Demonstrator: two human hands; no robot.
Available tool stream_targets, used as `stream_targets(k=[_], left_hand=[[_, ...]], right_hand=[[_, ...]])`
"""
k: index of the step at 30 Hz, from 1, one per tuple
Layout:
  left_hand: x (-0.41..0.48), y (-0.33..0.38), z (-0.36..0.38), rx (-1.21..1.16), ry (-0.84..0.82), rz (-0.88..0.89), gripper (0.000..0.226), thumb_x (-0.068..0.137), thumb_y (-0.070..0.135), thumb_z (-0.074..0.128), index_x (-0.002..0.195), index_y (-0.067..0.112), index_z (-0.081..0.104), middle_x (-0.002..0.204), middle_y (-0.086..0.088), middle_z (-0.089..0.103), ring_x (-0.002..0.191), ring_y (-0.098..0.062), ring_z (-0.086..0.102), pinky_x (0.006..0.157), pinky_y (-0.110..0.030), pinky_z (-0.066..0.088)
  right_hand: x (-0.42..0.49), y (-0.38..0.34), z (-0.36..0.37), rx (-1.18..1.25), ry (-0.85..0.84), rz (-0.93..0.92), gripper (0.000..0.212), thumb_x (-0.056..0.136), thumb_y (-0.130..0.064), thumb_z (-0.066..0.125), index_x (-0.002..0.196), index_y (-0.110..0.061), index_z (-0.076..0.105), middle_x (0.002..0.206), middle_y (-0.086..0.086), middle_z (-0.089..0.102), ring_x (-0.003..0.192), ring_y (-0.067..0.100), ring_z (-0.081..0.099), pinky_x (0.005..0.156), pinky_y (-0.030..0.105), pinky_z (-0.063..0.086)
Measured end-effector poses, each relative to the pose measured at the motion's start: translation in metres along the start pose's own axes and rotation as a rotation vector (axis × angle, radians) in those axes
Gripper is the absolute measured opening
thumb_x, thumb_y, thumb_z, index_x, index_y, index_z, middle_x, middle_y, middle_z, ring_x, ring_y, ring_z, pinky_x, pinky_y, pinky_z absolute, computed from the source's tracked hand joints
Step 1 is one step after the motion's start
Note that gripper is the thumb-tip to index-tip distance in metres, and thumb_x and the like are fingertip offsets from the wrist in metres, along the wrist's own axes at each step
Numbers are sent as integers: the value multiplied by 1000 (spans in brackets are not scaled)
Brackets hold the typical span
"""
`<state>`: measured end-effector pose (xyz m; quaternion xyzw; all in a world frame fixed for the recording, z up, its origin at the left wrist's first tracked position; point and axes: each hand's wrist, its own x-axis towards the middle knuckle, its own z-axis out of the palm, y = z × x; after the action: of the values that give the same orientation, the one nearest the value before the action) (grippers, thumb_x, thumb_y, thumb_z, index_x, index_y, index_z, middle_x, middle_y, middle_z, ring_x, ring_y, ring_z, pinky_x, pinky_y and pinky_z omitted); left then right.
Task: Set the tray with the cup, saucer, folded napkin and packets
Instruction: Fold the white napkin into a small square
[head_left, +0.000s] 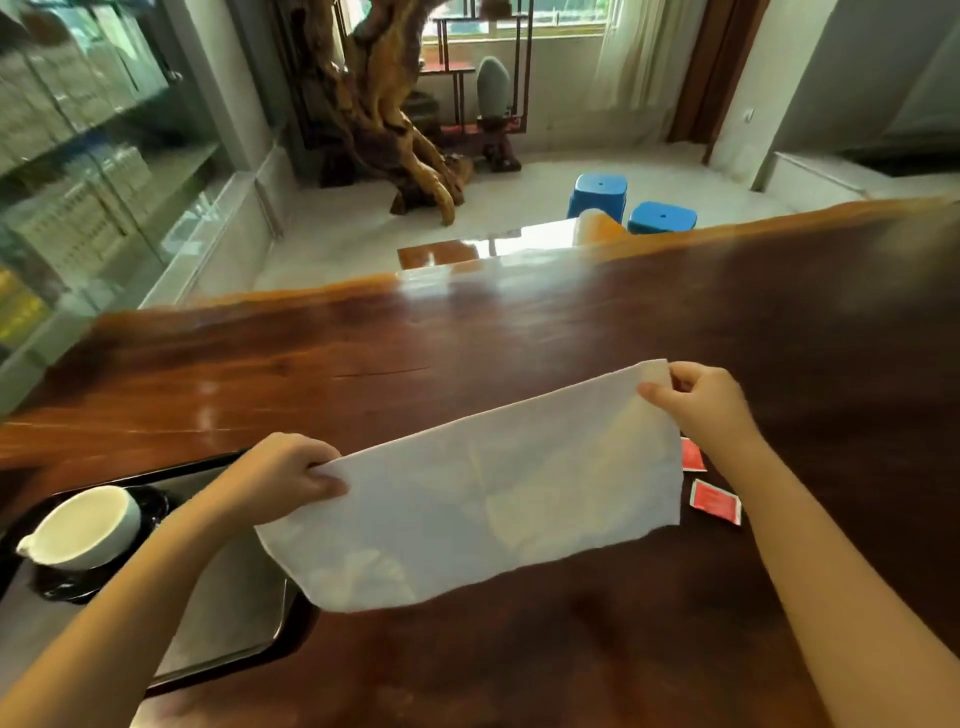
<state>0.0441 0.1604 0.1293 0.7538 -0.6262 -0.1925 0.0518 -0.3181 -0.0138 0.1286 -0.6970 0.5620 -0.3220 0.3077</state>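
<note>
Sitting nearest, at the lower left, a dark tray (228, 618) already carries a white cup (83, 525) on a dark saucer (62, 590), set toward its far left corner, which leaves the grey middle free for the remaining pieces. The left forearm crosses the tray and the frame cuts its left side, so its full shape is not shown; the saucer is mostly hidden under the cup.

Just beyond, a white napkin (478, 499) hangs unfolded in the air above the surface (571, 332), stretched between both hands. The left hand (291, 475) grips one top corner with curled fingers; the right hand (701, 400) pinches the other between thumb and fingers. Held taut like this, the cloth looks ready for a first fold, so it is not yet on the tray.

To the right, two red packets (714, 501) lie on the surface, near each other and well apart from the tray. The napkin's edge covers part of the farther one, and their print is unreadable. Whether anything else lies behind the cloth cannot be told.

Past the surface's far edge stand two blue stools (597, 195).
</note>
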Motion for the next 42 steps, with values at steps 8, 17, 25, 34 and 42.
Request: stream_targets(k=[8,17,25,34,42], left_hand=[[97,-27,41,117,-106,-53,9,81,17,65,84,11,71,80,-1,64,74,-17,56,65,-27,42],[144,-35,87,180,252,-61,16,86,6,55,86,10,71,89,-7,71,79,-28,63,59,-28,43],[79,-48,161,265,339,0,16,66,-8,70,66,8,68,63,-8,68,59,-28,61,47,-32,46],[62,-54,201,239,269,-84,18,68,-9,69,67,7,59,68,-8,61,69,-29,59,41,-36,49],[57,-55,203,254,296,-67,20,69,-14,66,67,5,58,68,-10,61,65,-29,58,39,-35,50]], right_hand=[[24,75,56,148,-61,298,19,83,-15,62,99,-5,68,96,15,70,92,32,65,75,48,53],[40,130,85,119,79,300,17,88,-15,57,99,-8,67,90,5,65,86,20,58,71,32,48],[-6,182,88,29,0,165,19,80,2,60,86,-15,66,96,5,62,89,18,60,77,24,47],[-43,206,98,-232,-28,-66,21,76,12,62,80,-8,66,98,4,55,92,13,54,80,19,41],[-54,211,98,-281,-29,-127,20,75,12,65,84,-6,66,104,10,59,101,18,56,88,26,45]])
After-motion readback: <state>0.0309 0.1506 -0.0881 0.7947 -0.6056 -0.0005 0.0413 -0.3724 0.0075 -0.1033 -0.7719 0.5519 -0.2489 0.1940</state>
